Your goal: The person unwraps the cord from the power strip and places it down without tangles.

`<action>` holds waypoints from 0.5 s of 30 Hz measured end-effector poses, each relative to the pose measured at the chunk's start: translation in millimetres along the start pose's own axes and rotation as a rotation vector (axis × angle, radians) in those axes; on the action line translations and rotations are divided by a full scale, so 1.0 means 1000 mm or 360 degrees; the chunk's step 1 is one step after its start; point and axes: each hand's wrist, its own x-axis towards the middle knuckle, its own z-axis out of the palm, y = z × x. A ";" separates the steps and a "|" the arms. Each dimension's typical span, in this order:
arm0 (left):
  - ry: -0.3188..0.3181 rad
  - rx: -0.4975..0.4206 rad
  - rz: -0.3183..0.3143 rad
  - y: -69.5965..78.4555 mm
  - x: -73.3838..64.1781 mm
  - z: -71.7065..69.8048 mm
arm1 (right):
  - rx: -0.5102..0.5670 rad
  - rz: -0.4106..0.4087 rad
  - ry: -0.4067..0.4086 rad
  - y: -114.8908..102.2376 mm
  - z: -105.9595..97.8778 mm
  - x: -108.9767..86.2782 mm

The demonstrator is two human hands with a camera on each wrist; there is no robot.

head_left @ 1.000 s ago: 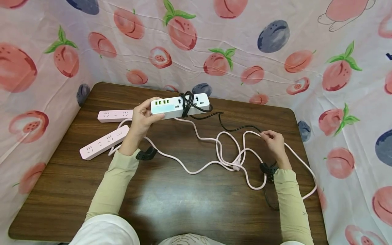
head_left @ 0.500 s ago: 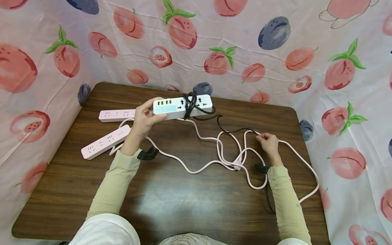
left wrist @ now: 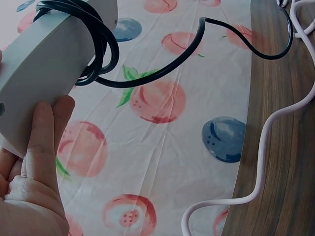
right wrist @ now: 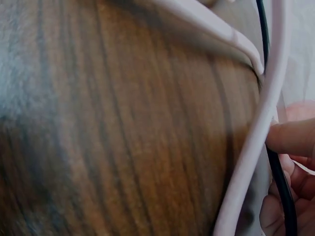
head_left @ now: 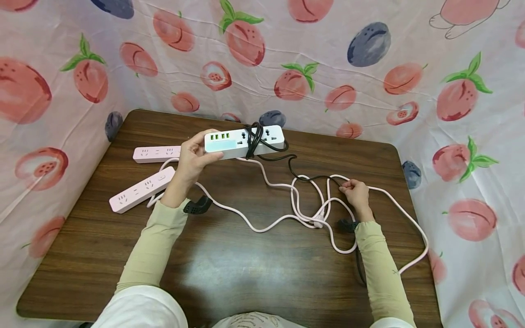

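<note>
My left hand (head_left: 190, 157) grips one end of a white power strip (head_left: 223, 145) and holds it up over the back of the table, its sockets and green USB ports facing me. Black cord (head_left: 255, 136) is wound around the strip's middle. In the left wrist view the fingers (left wrist: 42, 142) lie along the strip's underside, and the cord (left wrist: 162, 73) trails off to the right. At the right of the table my right hand (head_left: 356, 193) pinches that black cord between thumb and fingers. The right wrist view shows the black cord (right wrist: 280, 182) at the thumb, behind a pink cord.
Two pink power strips (head_left: 141, 190) lie on the left of the wooden table (head_left: 254, 273). Their pink cords (head_left: 262, 230) run across it and loop near my right hand, with a pink plug (head_left: 318, 221) among the loops. Peach-printed cloth (head_left: 164, 82) hangs behind and at the sides.
My right hand has moved left along with the black cord, bringing the cord's slack closer to the strip. My left hand and the white power strip have shifted only slightly right.
</note>
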 end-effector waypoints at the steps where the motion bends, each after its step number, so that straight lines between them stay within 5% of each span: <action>1: 0.0000 0.0001 -0.0001 0.000 0.000 0.000 | -0.0010 -0.0003 -0.0005 0.000 0.000 0.000; 9: 0.0014 0.0038 -0.0019 0.000 0.000 0.005 | -0.0119 -0.0078 -0.0078 -0.025 -0.001 0.000; 15: 0.0009 0.0035 -0.0031 -0.002 -0.001 0.008 | 0.0052 -0.0392 -0.0111 -0.085 -0.004 -0.001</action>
